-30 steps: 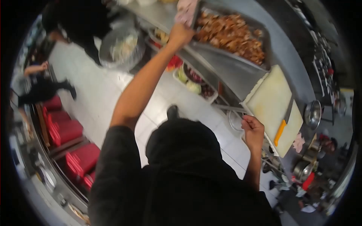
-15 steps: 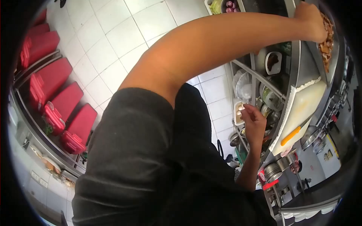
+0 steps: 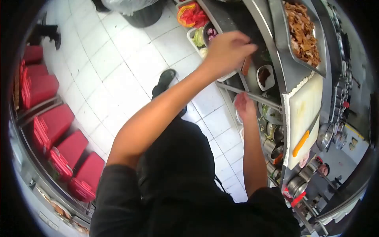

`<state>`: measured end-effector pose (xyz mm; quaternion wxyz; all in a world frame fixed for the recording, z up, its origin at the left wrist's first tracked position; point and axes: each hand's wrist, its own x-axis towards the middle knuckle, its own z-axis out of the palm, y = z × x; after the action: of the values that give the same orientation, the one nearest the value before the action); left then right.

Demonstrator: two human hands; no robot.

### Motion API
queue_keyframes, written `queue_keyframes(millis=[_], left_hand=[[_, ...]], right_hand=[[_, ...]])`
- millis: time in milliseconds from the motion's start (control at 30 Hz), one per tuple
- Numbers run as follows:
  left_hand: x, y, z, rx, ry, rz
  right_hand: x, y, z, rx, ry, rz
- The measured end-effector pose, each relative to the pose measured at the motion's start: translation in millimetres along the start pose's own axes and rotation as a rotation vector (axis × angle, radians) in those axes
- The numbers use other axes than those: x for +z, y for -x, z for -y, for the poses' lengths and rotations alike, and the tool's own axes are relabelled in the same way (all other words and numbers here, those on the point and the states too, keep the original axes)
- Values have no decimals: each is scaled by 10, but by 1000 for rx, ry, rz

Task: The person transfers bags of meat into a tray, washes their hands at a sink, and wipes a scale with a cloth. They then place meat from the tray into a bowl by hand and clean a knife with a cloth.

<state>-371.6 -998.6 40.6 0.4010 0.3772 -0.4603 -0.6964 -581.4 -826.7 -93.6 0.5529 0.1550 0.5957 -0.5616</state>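
My left hand (image 3: 230, 53) is above the steel counter's lower shelf, fingers curled and thumb bent toward them; what they hold, if anything, is hidden. A narrow reddish-brown piece (image 3: 246, 66) shows just below it. A white dish of dark brown sauce (image 3: 265, 76) lies to its right. My right hand (image 3: 244, 104) is lower, beside the steel rail (image 3: 252, 95), its fingers blurred. To the right, a steel tray (image 3: 291, 39) holds chopped browned meat (image 3: 303, 33). A knife with an orange handle (image 3: 301, 143) rests on the white cutting board (image 3: 301, 114).
Tubs of lettuce (image 3: 198, 38) and purple onions (image 3: 211, 33) stand beyond my left hand, near a red and yellow bag (image 3: 192, 15). Pots (image 3: 297, 185) stand at lower right. Red lidded boxes (image 3: 55, 122) line the left. A lined bin (image 3: 144, 15) stands on the tiled floor.
My left hand has come away from the meat tray, moving left over the shelf. My right hand has moved up and slightly left, out of its pinch pose. The view has shifted.
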Motion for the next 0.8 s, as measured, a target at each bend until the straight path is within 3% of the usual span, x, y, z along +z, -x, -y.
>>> queue_keyframes(millis=[67, 133, 233, 333, 400, 500, 800], left_hand=[[-292, 278, 105, -164, -57, -32], [-529, 502, 330, -396, -193, -114], [-820, 847, 671, -557, -173, -168], [-912, 960, 714, -653, -289, -158], [-922, 916, 697, -665, -333, -118], [-900, 717, 621, -659, -446, -15], [-662, 208, 388, -556, -474, 102]], right_hand=[[-237, -842, 257, -85, -78, 63], [-157, -1324, 467, -135, -384, -322], [-245, -1863, 670, -25, -459, -477], [-325, -1974, 644, -102, -578, -348], [-358, -2117, 569, -294, -693, -342], [-384, -2168, 613, -378, -787, -302], [-131, -1639, 245, -399, -743, -222]])
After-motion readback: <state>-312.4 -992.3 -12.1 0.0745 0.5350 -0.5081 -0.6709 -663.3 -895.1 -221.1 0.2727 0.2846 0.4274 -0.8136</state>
